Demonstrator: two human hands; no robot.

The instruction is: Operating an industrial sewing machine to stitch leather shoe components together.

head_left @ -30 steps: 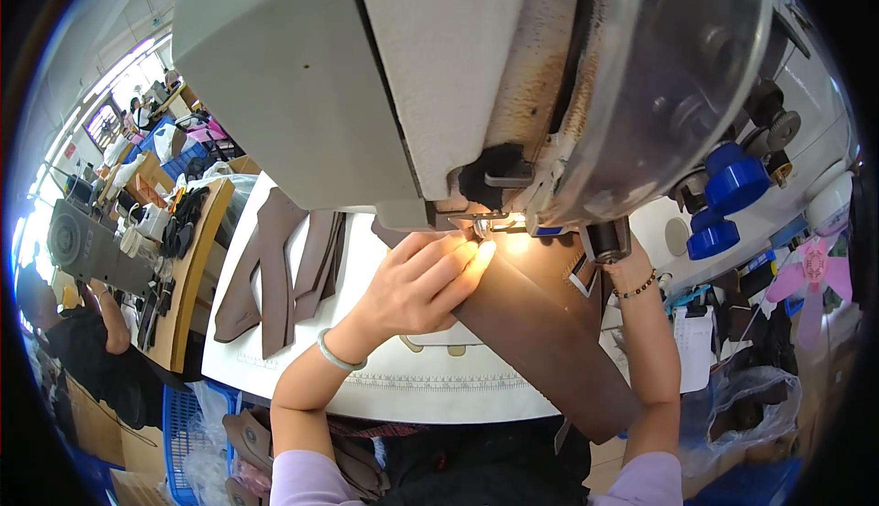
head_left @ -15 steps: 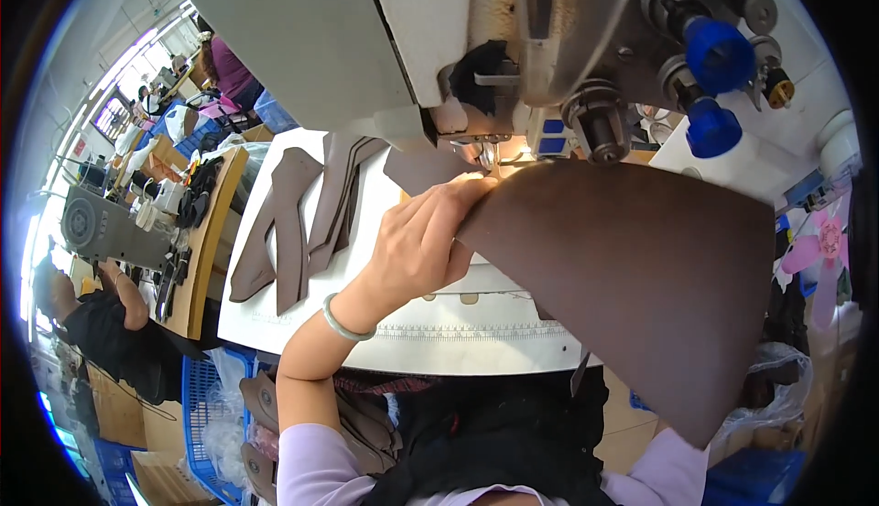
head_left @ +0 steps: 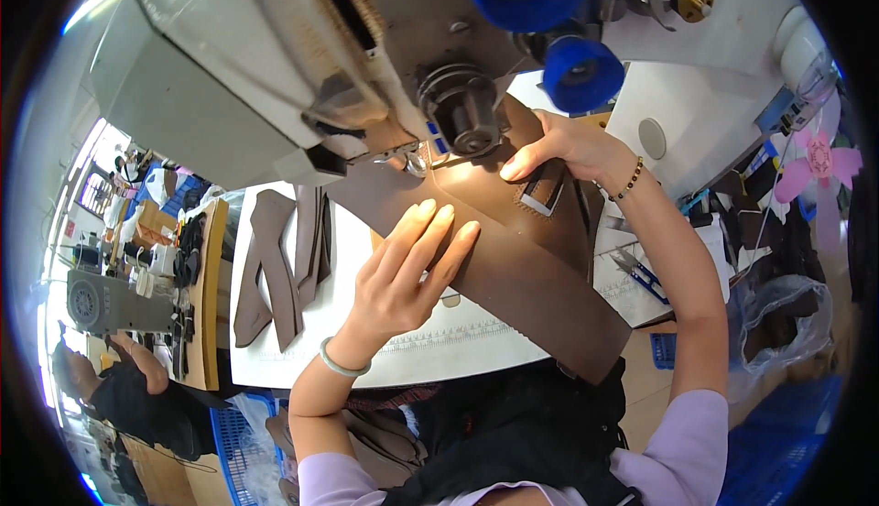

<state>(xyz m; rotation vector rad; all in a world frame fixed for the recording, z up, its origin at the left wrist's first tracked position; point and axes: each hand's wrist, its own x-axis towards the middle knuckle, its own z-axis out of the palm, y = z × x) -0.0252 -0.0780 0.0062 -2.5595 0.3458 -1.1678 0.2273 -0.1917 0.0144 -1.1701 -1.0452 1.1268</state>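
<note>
A brown leather-like panel (head_left: 549, 300) lies under the head of a sewing machine (head_left: 265, 66), its near corner hanging past the table's front edge. My left hand (head_left: 394, 277) rests on it with the fingers stretched out and slightly apart, the fingertips touching its surface. With thumb on top, my right hand (head_left: 577, 147) grips the far right part of the brown piece; its other fingers are partly hidden. Close to that thumb is a stitched rectangular slot (head_left: 542, 196) with a pale strip inside. The lit presser foot (head_left: 417, 163) stands just beyond my left fingertips.
Several cut brown strips (head_left: 275, 263) lie on the white table (head_left: 343, 300) at the left. Blue-handled snips (head_left: 641, 275) lie at the right. Blue knobs (head_left: 581, 76) jut from the machine. A blue basket (head_left: 240, 446) stands below left; a person (head_left: 146, 382) sits at another machine.
My right hand has come into view holding the brown piece. The panel has turned, showing the stitched slot. My left hand's fingers have spread and moved back from the needle area. The view has shifted.
</note>
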